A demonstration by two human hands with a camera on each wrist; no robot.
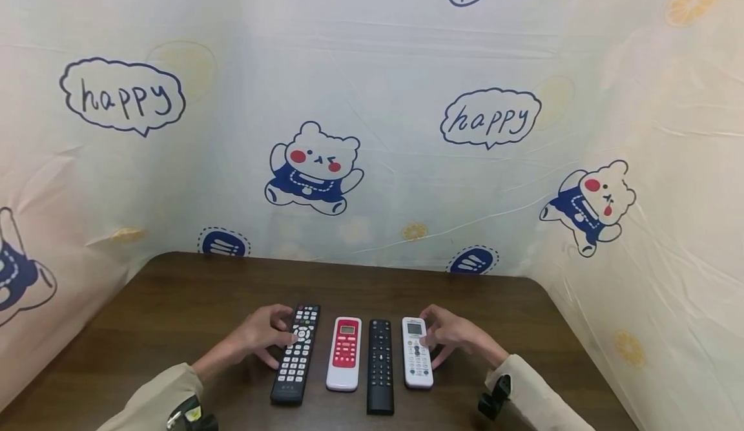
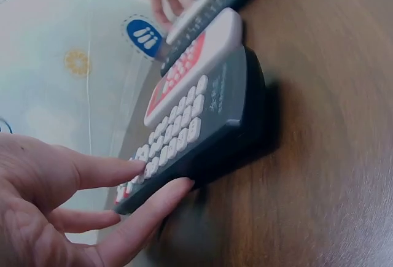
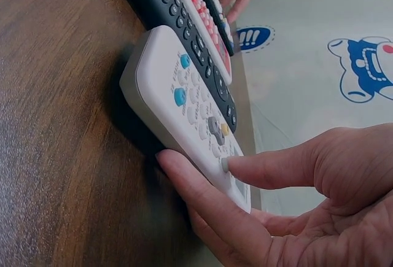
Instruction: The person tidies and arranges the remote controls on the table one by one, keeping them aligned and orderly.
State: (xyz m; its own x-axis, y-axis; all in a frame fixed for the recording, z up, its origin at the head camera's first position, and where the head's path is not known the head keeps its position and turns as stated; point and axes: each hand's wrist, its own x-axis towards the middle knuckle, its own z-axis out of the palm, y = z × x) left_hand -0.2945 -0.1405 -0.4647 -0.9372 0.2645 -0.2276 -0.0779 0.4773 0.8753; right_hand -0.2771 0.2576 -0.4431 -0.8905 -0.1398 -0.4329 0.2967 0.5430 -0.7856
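Four remote controls lie side by side on a brown table. My left hand (image 1: pixel 265 335) grips the leftmost, a long black remote with white buttons (image 1: pixel 296 357). In the left wrist view its thumb or finger (image 2: pixel 110 172) touches the button face while another finger lies along the side edge. On the right, my right hand (image 1: pixel 453 333) holds a white remote with a small screen (image 1: pixel 416 357). The right wrist view shows the thumb (image 3: pixel 276 167) pressed on that remote's face, other fingers along its side. Between the hands sit a red-and-white remote (image 1: pixel 345 369) and a slim black remote (image 1: pixel 380 399).
The dark wooden table (image 1: pixel 372 282) has rounded far corners. Behind and beside it hangs a pale curtain (image 1: pixel 395 192) printed with bears and "happy" speech bubbles. Beige sleeves (image 1: pixel 154 399) with dark wrist devices (image 1: pixel 494 397) cover both forearms.
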